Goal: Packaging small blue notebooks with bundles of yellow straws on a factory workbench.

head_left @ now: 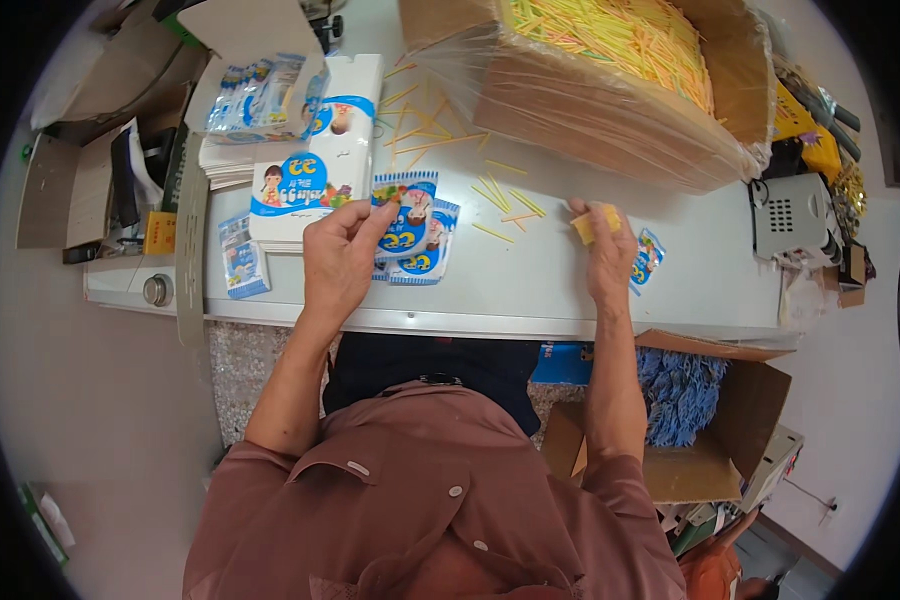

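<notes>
Workroom: at 3 o'clock a pale wall [860, 330] is being partly hidden by bench clutter; directions are being taken from the view's centre.
White tabletop [560, 295]: sticks, packets and boxes are being spread across it.
Stick carton [570, 130]: yellow and orange sticks [620, 40] are being contained in its plastic lining at 1 o'clock.
Lower carton [760, 410]: blue pieces [680, 390], too small to identify, are being stored beyond the table edge at 4 o'clock.
White box stack [310, 183]: at 11 o'clock it is being neighboured by an open display box [255, 25] of packets.
Left hand [336, 255]: at 10 o'clock, a blue-and-white packet [420, 215] is being pinched by its left edge, over more packets.
Right hand [610, 260]: between 2 and 3 o'clock, a small yellow piece [585, 230] is being gripped by thumb and fingers; a single packet [648, 252] is being left just beside it.
Packet handling: a light edge pinch is seemingly being called for, lest the film crease; overlapping packets are best being separated singly.
Loose sticks [493, 232]: between 12 and 1 o'clock, clear of both hands, they are being scattered.
</notes>
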Demonstrator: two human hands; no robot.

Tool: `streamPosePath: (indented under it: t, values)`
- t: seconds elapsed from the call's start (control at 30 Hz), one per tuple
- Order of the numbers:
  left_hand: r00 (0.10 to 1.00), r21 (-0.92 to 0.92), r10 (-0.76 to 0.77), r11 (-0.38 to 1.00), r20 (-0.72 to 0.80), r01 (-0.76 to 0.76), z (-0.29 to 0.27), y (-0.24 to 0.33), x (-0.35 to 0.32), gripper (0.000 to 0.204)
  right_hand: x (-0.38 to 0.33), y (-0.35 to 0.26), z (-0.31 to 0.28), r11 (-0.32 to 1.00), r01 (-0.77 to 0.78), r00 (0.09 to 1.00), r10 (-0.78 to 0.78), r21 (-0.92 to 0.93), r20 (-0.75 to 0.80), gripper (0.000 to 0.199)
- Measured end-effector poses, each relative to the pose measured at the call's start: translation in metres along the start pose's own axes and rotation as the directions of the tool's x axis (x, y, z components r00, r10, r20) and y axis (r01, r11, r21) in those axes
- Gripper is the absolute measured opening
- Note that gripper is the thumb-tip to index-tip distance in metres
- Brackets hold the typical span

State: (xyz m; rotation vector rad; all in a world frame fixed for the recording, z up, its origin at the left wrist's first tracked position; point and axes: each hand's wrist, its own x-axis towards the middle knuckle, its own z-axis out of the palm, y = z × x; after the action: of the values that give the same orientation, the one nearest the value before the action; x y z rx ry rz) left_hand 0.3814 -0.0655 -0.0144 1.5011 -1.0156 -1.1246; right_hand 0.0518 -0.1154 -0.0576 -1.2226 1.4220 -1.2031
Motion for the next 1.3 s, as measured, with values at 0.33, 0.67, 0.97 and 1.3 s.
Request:
streamPosePath:
  t: [0.33,0.67,0.97,1.3]
  values:
    - [0.985,0.317,0.163,0.933,0.058,-0.173,-0.005,-0.018,0.001,0.028,-0.017,0.031,-0.007,0.918,0.185,0.981,-0.195,-0.352,0.008,0.031]
    - [0.995,-0.063,0.007,0.998,0.102,-0.001,-0.010,-0.012,-0.005,0.031,-0.020,-0.003,0.004,0.958,0.089,0.992,-0.060,0.273,-0.112,0.028]
    - [0.982,-0.064,0.084,0.995,0.171,-0.074,0.014,-0.010,-0.018,0.020,-0.040,-0.042,0.043,0.841,0.059,0.989,-0.123,0.538,0.082,0.021]
    - [0.978,-0.272,-0.037,0.958,0.203,0.092,0.022,-0.006,-0.021,0.024,-0.044,-0.051,0.058,0.829,0.009,0.981,-0.117,0.560,0.157,0.018]
